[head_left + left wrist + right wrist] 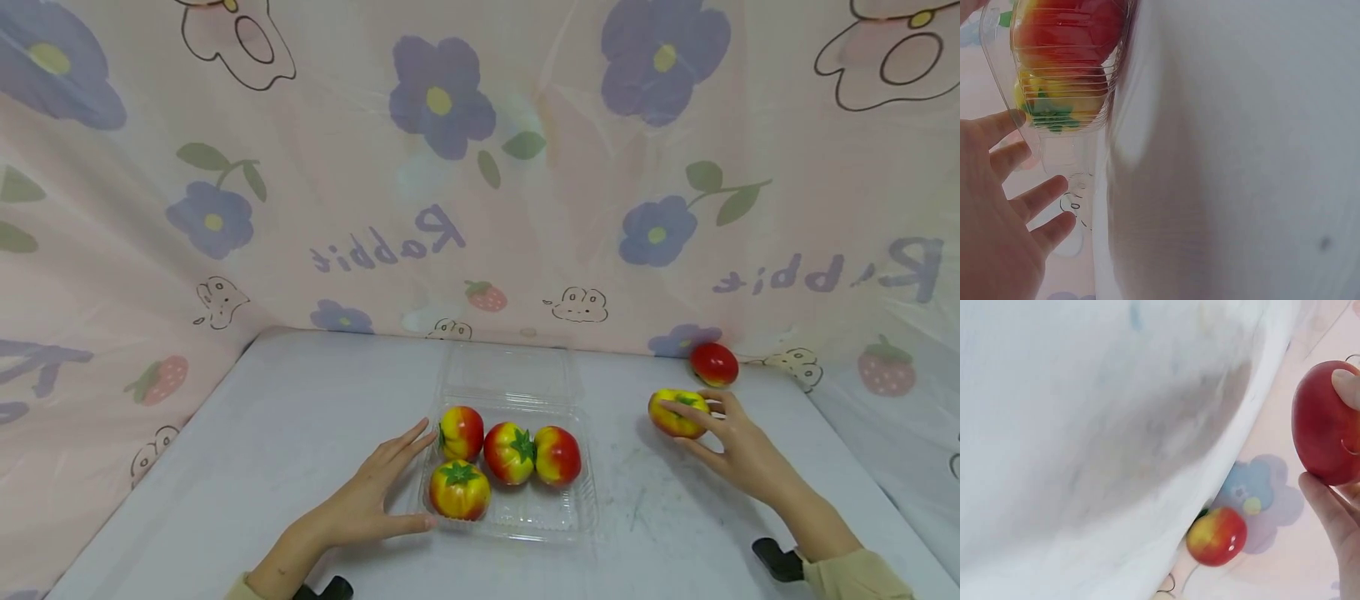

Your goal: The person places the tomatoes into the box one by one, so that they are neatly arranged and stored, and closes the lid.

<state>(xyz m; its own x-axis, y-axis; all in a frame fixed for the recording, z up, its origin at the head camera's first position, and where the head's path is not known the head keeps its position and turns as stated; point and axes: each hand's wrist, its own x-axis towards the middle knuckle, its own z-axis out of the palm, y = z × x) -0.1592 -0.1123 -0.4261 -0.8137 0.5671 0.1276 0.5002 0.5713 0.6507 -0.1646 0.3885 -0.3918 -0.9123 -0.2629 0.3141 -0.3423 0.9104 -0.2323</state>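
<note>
The white bench [337, 400] is backed and flanked by a pale pink curtain [525, 242] printed with purple flowers [442, 87], strawberries [489, 297] and rabbits [580, 306]. A yellow-and-red fruit [671, 423] is pinched by the right hand [738, 450] over the bench's right side, near a red fruit [714, 365] by the curtain; the left hand [371, 496] is spread beside a clear box [536, 502] holding four fruits [504, 457].
</note>
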